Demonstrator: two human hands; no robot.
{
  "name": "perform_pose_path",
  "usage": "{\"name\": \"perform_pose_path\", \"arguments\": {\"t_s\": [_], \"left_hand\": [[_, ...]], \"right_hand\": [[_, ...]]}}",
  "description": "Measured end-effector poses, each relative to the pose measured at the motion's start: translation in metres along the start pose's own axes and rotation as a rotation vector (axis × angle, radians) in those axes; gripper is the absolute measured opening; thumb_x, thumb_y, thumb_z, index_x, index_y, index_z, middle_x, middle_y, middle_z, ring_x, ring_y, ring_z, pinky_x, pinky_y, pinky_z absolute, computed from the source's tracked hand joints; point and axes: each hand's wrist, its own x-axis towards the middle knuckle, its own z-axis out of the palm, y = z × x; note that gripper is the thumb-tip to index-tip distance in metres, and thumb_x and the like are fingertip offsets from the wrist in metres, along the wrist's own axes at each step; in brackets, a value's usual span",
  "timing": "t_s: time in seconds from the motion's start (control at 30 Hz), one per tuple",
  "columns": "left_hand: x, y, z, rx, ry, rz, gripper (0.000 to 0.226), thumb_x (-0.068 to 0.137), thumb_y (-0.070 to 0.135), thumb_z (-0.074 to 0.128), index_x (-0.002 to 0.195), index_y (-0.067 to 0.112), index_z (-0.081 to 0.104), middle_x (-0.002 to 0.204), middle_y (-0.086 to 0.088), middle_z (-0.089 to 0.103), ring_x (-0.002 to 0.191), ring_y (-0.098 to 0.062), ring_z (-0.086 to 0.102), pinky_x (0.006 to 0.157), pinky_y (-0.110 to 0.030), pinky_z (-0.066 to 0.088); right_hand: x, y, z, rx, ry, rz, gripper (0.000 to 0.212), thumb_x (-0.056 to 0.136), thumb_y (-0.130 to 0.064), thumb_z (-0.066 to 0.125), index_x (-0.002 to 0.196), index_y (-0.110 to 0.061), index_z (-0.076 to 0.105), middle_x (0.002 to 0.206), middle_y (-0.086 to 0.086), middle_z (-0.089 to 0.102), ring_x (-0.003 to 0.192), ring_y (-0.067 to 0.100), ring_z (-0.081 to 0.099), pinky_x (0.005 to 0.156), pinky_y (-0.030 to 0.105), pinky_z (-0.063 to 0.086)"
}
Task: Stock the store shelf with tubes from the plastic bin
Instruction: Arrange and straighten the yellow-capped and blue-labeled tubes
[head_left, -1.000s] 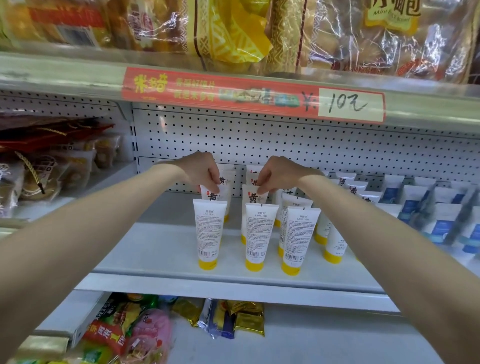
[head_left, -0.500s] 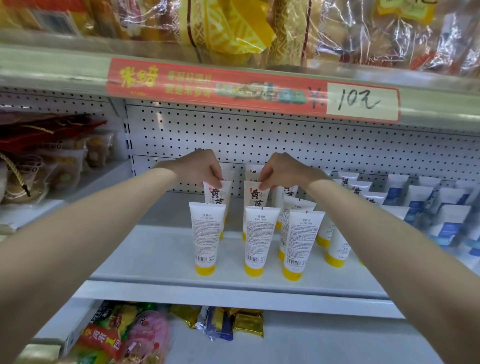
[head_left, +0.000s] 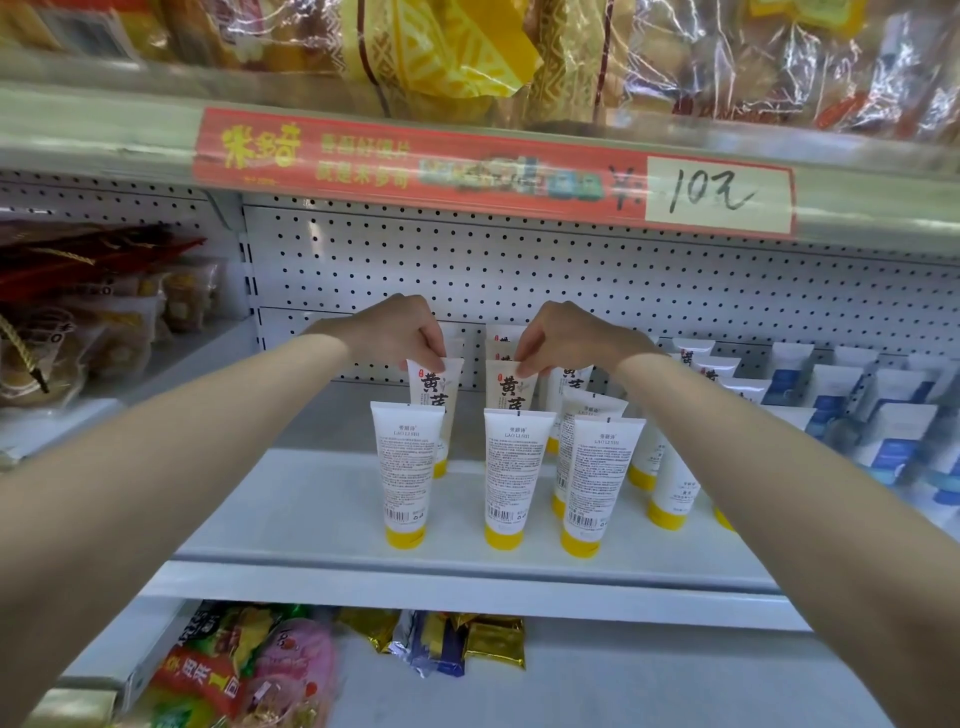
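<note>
White pegboard (head_left: 519, 270) is seen behind the store shelf (head_left: 311, 509) in the head view; the plastic bin is not shown; behind the front row, the left tube (head_left: 441, 387) is pinched at its crimped top by the left hand (head_left: 400, 338), the right tube (head_left: 511, 389) by the right hand (head_left: 563, 338); each grip is clamped on its tube; front tubes (head_left: 511, 467) are stood on yellow caps between the forearms; they could be toppled if the arms are drawn back low.

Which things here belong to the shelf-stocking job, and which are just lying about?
Job: left hand, right hand, left-pinched tube, right-pinched tube, standing yellow-capped tubes, shelf.
Lying about: blue-labelled tubes, red price label, snack packets below, wrapped goods above.
</note>
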Motion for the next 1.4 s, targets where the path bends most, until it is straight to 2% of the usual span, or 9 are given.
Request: {"name": "perform_pose_path", "arguments": {"t_s": [0.27, 0.37, 0.5, 0.87, 1.0, 1.07, 1.17, 1.3, 1.4], "left_hand": [[-0.003, 0.003, 0.001, -0.021, 0.004, -0.002, 0.008, 0.078, 0.015, 0.072, 0.084, 0.011, 0.074, 0.076, 0.008, 0.068, 0.083, -0.022, 0.065, 0.073, -0.030, 0.052], [-0.004, 0.004, 0.000, -0.041, -0.011, -0.017, 0.011, 0.078, 0.016, 0.073, 0.087, 0.010, 0.074, 0.077, 0.008, 0.069, 0.087, -0.022, 0.067, 0.077, -0.032, 0.054], [-0.005, 0.000, -0.001, -0.056, -0.070, -0.049, 0.009, 0.074, 0.016, 0.075, 0.083, 0.016, 0.073, 0.078, 0.006, 0.071, 0.086, -0.022, 0.069, 0.081, -0.034, 0.057], [-0.009, 0.003, -0.001, -0.030, -0.040, -0.049, 0.009, 0.074, 0.011, 0.074, 0.084, 0.013, 0.073, 0.075, 0.006, 0.068, 0.077, -0.021, 0.067, 0.071, -0.025, 0.054], [-0.009, 0.003, -0.001, -0.029, -0.042, -0.040, 0.010, 0.075, 0.010, 0.074, 0.086, 0.011, 0.073, 0.077, 0.005, 0.069, 0.080, -0.022, 0.068, 0.071, -0.025, 0.055], [-0.009, 0.002, -0.001, -0.029, -0.044, -0.039, 0.010, 0.076, 0.011, 0.073, 0.086, 0.011, 0.073, 0.081, 0.001, 0.070, 0.085, -0.023, 0.069, 0.075, -0.028, 0.056], [-0.010, 0.002, 0.000, -0.028, -0.048, -0.042, 0.007, 0.076, 0.011, 0.073, 0.083, 0.013, 0.072, 0.083, -0.001, 0.071, 0.087, -0.023, 0.068, 0.075, -0.028, 0.057], [-0.012, 0.007, -0.001, -0.015, -0.030, -0.037, 0.014, 0.075, 0.013, 0.074, 0.089, 0.011, 0.072, 0.085, -0.001, 0.071, 0.088, -0.020, 0.068, 0.082, -0.033, 0.055], [-0.015, 0.016, -0.005, -0.039, 0.001, -0.045, 0.025, 0.076, 0.015, 0.075, 0.100, 0.011, 0.070, 0.089, 0.002, 0.070, 0.088, -0.012, 0.066, 0.083, -0.025, 0.051]], "right_hand": [[0.000, -0.001, 0.000, 0.010, -0.012, 0.018, 0.015, 0.077, -0.014, 0.074, 0.092, -0.011, 0.072, 0.081, -0.002, 0.070, 0.073, 0.013, 0.067, 0.076, 0.023, 0.053], [0.000, -0.003, 0.001, 0.004, -0.051, 0.036, 0.014, 0.076, -0.014, 0.075, 0.089, -0.015, 0.070, 0.076, -0.007, 0.067, 0.075, 0.012, 0.067, 0.074, 0.021, 0.053], [0.001, -0.003, 0.004, 0.002, -0.088, 0.040, 0.013, 0.075, -0.010, 0.076, 0.084, -0.018, 0.069, 0.080, -0.003, 0.070, 0.081, 0.018, 0.070, 0.080, 0.026, 0.056], [0.000, -0.004, 0.005, -0.015, -0.081, 0.020, 0.013, 0.075, -0.011, 0.075, 0.084, -0.018, 0.069, 0.088, 0.005, 0.073, 0.083, 0.020, 0.071, 0.080, 0.028, 0.056], [-0.001, -0.004, 0.005, -0.011, -0.082, 0.018, 0.012, 0.076, -0.011, 0.075, 0.083, -0.018, 0.068, 0.085, 0.001, 0.071, 0.080, 0.018, 0.070, 0.076, 0.024, 0.056], [-0.003, -0.004, 0.005, 0.002, -0.078, 0.019, 0.012, 0.077, -0.011, 0.074, 0.085, -0.017, 0.069, 0.078, -0.003, 0.069, 0.074, 0.015, 0.068, 0.068, 0.019, 0.055], [-0.006, -0.003, 0.004, -0.005, -0.064, 0.016, 0.013, 0.077, -0.014, 0.074, 0.088, -0.017, 0.069, 0.072, -0.009, 0.066, 0.064, 0.007, 0.063, 0.054, 0.011, 0.044], [-0.012, 0.002, -0.001, 0.019, -0.009, -0.003, 0.023, 0.077, -0.014, 0.074, 0.100, -0.010, 0.069, 0.082, -0.003, 0.067, 0.077, 0.014, 0.063, 0.063, 0.015, 0.047], [-0.019, 0.005, -0.008, 0.036, 0.020, -0.004, 0.030, 0.079, -0.015, 0.072, 0.107, -0.006, 0.067, 0.094, 0.001, 0.067, 0.090, 0.019, 0.065, 0.075, 0.023, 0.050]]}}
